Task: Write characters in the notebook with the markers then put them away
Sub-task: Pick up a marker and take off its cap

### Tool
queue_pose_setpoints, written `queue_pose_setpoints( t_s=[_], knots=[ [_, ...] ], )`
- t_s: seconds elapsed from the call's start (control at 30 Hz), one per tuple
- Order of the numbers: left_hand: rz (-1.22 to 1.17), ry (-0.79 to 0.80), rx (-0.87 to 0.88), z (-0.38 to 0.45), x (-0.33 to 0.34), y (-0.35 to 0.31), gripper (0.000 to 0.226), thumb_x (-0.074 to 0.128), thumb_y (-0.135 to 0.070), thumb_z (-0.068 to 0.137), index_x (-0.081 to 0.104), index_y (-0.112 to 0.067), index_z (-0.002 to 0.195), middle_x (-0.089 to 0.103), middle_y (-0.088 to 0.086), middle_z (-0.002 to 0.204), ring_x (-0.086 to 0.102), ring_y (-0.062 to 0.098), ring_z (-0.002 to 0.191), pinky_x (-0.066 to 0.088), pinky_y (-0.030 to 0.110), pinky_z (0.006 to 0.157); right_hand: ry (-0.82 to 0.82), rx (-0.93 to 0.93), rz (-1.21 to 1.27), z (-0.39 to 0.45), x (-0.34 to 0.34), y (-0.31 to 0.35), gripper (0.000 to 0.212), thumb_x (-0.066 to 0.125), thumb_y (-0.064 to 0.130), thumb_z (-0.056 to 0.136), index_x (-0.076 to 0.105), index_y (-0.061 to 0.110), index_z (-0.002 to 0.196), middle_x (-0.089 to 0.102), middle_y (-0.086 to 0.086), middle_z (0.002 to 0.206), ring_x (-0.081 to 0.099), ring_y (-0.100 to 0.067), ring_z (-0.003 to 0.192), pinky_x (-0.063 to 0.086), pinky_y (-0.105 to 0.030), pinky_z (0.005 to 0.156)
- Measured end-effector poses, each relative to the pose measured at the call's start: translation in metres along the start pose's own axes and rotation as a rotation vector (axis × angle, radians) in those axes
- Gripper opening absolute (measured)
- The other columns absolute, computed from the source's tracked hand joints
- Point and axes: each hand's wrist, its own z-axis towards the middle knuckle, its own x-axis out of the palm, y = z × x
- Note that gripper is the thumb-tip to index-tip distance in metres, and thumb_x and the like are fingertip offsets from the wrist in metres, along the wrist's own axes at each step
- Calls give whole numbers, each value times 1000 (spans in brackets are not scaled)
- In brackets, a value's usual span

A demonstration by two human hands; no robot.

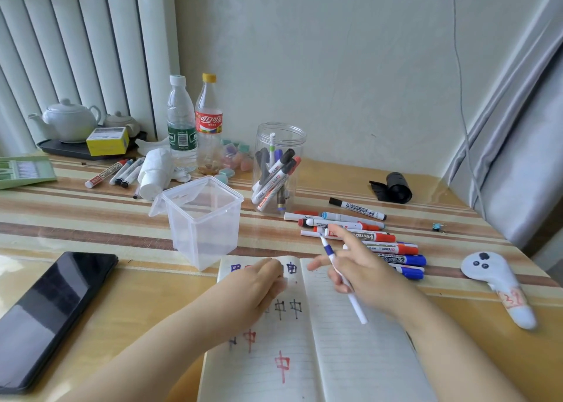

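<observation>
Fingers (341, 234) of the right hand (362, 267) are partly spread, forefinger extended, while the lower fingers and thumb pinch a white pen with a blue grip (341, 275), tip raised and pointing away from the person; the pen is held above the right page of the open notebook (341, 350); the left hand (262, 282) rests knuckles-up on the left page, fingers curled under, and whether it holds anything cannot be told. Left page carries blue, black and red characters; right page is lined and unmarked where visible. Loose markers (380, 243) lie in a row on the striped table (61, 215) just beyond the right hand; further markers stand in a clear round jar (278, 170); a clear square container (204, 221) with lid hinged open stands beside it; a dark phone (51, 313) lies to the left.
</observation>
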Motion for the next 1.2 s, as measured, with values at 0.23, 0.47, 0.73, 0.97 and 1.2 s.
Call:
queue_pose_setpoints(
  t_s=[0.23, 0.47, 0.73, 0.97, 1.2],
  knots=[
    [231, 105, 313, -15, 14, -2, 18, 34, -31, 96, 47, -18, 99, 62, -6, 118, 63, 16, 69, 52, 23, 54, -63, 88, 891, 10, 22, 6, 21, 37, -1, 97, 58, 5, 93, 69, -22, 81, 50, -9, 46, 45, -15, 44],
    [220, 52, 294, -22, 21, 4, 31, 40, -33, 94, 62, -16, 109, 67, -11, 100, 60, 10, 69, 47, 18, 60, -88, 127, 880, 17, 38, -14, 22, 37, -6, 92, 55, 5, 90, 65, -14, 65, 53, -12, 46, 41, -17, 41],
    [209, 25, 249, -22, 21, 4, 34, 40, -33, 95, 56, -17, 121, 65, -10, 80, 59, 12, 67, 49, 21, 55, -270, -18, 340, 19, 48, -31, 31, 40, 27, 98, 50, 12, 73, 40, 0, 50, 31, -8, 42, 25, -15, 43],
    [208, -17, 238, -17, 20, -3, 31, 40, -33, 92, 63, -18, 106, 57, -12, 64, 53, 9, 57, 44, 21, 49, -306, -67, 16, 24, 50, -40, 22, 61, 12, 84, 45, 13, 68, 47, 9, 45, 41, -7, 45, 33, -19, 48],
    [179, -19, 205, -18, 20, -5, 32, 38, -33, 92, 63, -17, 105, 58, -12, 65, 54, 8, 58, 43, 19, 50, -374, -176, -65, 26, 54, -42, 37, 62, 6, 84, 35, 8, 58, 36, -1, 52, 32, -6, 49, 27, -16, 46]
  ],
)
